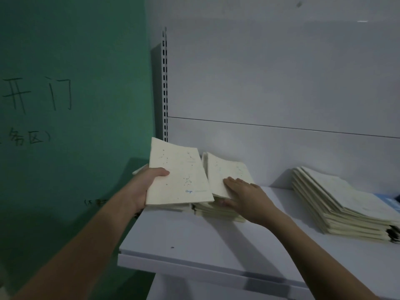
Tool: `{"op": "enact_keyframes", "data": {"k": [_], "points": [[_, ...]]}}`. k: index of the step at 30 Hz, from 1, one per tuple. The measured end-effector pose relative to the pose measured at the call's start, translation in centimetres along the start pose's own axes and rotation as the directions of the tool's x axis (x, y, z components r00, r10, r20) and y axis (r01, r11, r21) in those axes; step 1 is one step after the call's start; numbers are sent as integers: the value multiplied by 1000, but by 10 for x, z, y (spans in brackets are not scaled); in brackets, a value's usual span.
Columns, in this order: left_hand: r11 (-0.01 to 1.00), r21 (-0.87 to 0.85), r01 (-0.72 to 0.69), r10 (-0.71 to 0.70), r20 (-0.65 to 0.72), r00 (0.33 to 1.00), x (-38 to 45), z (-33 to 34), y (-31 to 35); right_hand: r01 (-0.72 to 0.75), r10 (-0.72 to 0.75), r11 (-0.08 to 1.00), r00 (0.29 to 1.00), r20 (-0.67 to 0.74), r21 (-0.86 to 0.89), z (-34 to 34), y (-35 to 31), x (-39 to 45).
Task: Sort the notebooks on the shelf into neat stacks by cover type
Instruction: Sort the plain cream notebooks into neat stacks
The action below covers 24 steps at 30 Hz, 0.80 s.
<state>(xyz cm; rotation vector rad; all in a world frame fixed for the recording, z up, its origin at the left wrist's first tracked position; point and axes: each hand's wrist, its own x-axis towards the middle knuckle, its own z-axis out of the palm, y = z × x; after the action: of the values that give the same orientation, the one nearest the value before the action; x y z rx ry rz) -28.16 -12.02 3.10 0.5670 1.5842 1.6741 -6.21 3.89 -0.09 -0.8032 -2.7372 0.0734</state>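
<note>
A cream notebook (pixel 177 176) with a constellation print and a small blue word on its cover is held tilted above the shelf's left end, gripped at its left edge by my left hand (pixel 147 182). Beside it, my right hand (pixel 244 195) grips a second cream notebook (pixel 225 172), fingers on its cover and thumb under it, lifting it off a low stack (pixel 216 210) of similar notebooks. Further right lies a taller, fanned stack of cream notebooks (pixel 346 204).
The white shelf (pixel 216 241) juts out with its front edge near me. A slotted metal upright (pixel 165 87) stands at the back left, next to a green wall (pixel 75 83) with handwritten characters. Something blue (pixel 389 201) peeks out at the far right.
</note>
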Motion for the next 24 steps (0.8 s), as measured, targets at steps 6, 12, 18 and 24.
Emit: {"op": "enact_keyframes", "data": {"k": [6, 12, 18, 24], "points": [[1000, 10, 3, -3, 25, 1000, -4, 4, 0, -56, 68, 975, 997, -48, 216, -6, 6, -5], [1000, -12, -26, 26, 55, 998, -8, 13, 3, 25, 275, 818, 860, -429, 574, -27, 4, 3], [996, -85, -33, 41, 95, 995, -13, 46, -4, 144, 103, 899, 850, -517, 414, -30, -29, -3], [979, -191, 73, -39, 178, 983, -15, 67, -2, 262, -181, 937, 930, -320, 232, -11, -56, -14]]}}
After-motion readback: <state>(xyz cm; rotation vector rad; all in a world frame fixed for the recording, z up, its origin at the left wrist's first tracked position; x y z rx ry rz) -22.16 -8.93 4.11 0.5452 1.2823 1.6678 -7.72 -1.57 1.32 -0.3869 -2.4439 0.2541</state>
